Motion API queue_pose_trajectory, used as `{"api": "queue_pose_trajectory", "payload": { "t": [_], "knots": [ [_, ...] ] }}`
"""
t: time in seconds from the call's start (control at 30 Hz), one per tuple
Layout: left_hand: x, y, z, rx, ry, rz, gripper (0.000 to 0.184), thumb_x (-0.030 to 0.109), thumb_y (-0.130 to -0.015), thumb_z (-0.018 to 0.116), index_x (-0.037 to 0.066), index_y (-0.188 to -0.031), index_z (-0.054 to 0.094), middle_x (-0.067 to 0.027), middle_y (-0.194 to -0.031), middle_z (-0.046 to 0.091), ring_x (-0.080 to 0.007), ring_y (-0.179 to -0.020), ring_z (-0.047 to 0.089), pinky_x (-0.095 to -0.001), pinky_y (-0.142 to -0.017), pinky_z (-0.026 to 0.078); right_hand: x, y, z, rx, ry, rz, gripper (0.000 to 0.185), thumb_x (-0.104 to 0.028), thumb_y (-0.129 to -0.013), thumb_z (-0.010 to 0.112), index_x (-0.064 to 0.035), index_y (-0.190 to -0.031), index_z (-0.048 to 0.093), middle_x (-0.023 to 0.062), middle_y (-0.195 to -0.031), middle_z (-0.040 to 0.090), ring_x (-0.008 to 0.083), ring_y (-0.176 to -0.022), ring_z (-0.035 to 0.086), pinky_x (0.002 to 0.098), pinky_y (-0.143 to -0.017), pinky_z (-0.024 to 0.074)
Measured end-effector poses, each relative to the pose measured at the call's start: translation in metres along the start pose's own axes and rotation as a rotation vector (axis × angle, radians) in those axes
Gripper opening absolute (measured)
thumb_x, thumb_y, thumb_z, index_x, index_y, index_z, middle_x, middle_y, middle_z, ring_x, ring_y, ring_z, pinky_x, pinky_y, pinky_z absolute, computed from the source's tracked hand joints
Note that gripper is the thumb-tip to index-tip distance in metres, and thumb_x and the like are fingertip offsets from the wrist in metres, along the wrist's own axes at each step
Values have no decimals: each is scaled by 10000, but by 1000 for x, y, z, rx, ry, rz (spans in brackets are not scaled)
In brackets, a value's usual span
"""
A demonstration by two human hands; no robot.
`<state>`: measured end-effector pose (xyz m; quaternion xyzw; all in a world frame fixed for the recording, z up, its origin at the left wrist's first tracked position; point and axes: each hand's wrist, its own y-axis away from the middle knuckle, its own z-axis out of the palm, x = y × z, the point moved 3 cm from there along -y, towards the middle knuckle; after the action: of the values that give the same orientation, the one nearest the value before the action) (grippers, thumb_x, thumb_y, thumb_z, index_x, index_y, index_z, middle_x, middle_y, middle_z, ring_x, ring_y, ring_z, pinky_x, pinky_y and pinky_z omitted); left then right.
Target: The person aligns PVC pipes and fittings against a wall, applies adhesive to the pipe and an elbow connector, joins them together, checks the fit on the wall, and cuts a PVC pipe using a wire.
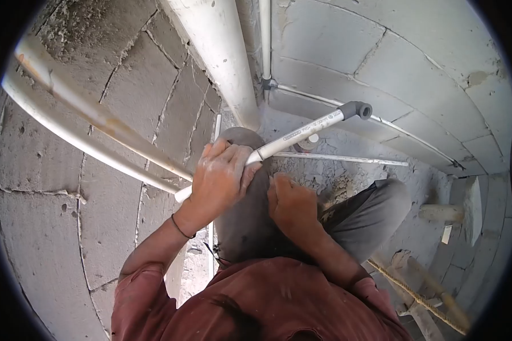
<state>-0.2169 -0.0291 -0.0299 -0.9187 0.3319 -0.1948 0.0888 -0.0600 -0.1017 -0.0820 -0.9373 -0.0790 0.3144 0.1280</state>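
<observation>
My left hand [217, 181] is wrapped around a white PVC pipe [302, 135] with printing along its side. The pipe slants up to the right from my fist, and a grey elbow fitting [356, 109] sits on its far end. A short white end of pipe also shows below my left hand, near the wrist. Just right of the pipe, over my lap, my right hand [293, 206] is closed with its fingertips pinched together. Whatever those fingers hold, if anything, is hidden. The right hand is apart from the pipe's printed length.
A thick white pipe [219, 54] stands against the block wall at the top. Two long curved pipes [105, 133] lean at the left. A thin pipe with a grey joint [269, 84] runs along the right wall. A rope [418, 296] crosses the lower right.
</observation>
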Motion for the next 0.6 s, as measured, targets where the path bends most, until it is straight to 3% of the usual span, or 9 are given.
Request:
{"api": "queue_pose_trajectory", "payload": {
  "t": [0.2,0.27,0.4,0.47,0.6],
  "knots": [
    [-8,8,-2,41,53,-20,276,199,-897,778,4,-1040,644,-161,-916,677,-411,-839,658,-507,-727,499,-6,-3,3,-7,-29,-24,147,-174,-992,616,-76,-904,550,128,-692,657,360,-537,655,462,-458,512],
    [-6,7,-10,-104,118,-170,271,195,-935,748,-15,-1058,630,-194,-892,666,-437,-779,649,-529,-680,485,-10,-9,-4,-24,-47,-32,151,-173,-994,615,-76,-900,548,126,-684,652,359,-529,650,464,-455,510],
    [-13,12,-7,-184,248,-225,257,196,-980,709,-25,-1074,617,-221,-870,661,-452,-745,649,-510,-652,499,-10,-8,-5,-49,-49,-44,152,-172,-995,614,-77,-897,546,126,-681,652,361,-526,648,468,-455,510],
    [-12,17,-3,-289,411,-277,250,204,-1012,673,-26,-1097,625,-229,-822,652,-449,-739,651,-488,-648,501,-5,0,1,-92,-90,-5,163,-125,-982,633,-61,-858,548,166,-614,596,397,-540,625,491,-481,476],
    [-14,21,9,-257,378,-224,241,209,-1020,666,-16,-1106,653,-228,-808,657,-443,-728,655,-476,-639,493,-4,7,4,-114,-113,15,161,-127,-975,638,-65,-858,546,168,-631,603,402,-557,630,496,-494,481]
  ]
}}
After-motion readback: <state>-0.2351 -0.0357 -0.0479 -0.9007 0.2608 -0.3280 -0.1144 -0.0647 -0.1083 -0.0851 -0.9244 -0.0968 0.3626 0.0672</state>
